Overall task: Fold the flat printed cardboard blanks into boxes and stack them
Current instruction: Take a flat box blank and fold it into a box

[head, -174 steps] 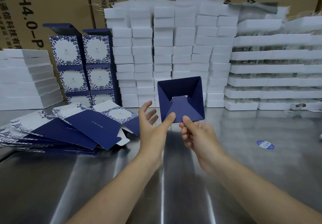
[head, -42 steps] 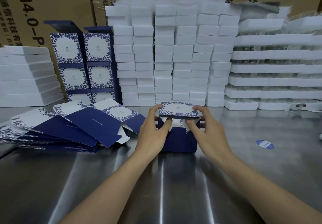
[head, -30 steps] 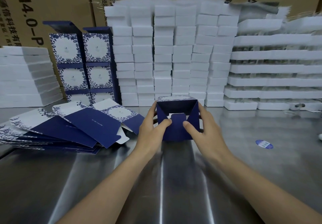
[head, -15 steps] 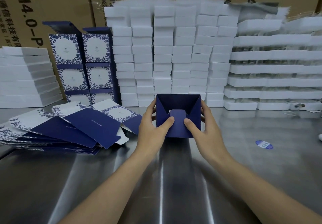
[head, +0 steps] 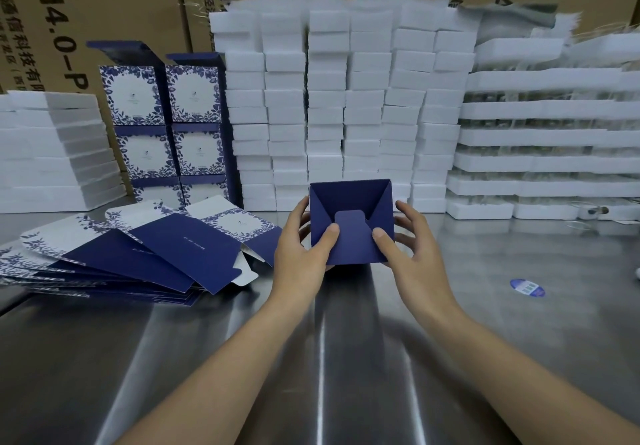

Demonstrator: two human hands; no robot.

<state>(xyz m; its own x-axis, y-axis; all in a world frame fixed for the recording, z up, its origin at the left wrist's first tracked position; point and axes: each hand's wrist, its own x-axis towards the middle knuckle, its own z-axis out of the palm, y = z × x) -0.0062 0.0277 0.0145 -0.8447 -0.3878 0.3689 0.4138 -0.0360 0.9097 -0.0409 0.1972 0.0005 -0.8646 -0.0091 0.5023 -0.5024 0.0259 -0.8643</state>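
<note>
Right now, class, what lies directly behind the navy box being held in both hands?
Behind the navy box rise stacked white foam blocks. The box and fingers hide the lowest blocks.

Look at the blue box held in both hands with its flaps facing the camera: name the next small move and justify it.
Probably press the tongue flap flat so the base locks. Both thumbs already lie on the box base, the left hand and right hand gripping its sides, and the flaps look folded in but the tongue's edge shows. Then it could join the stacked boxes behind the flat blanks.
</note>
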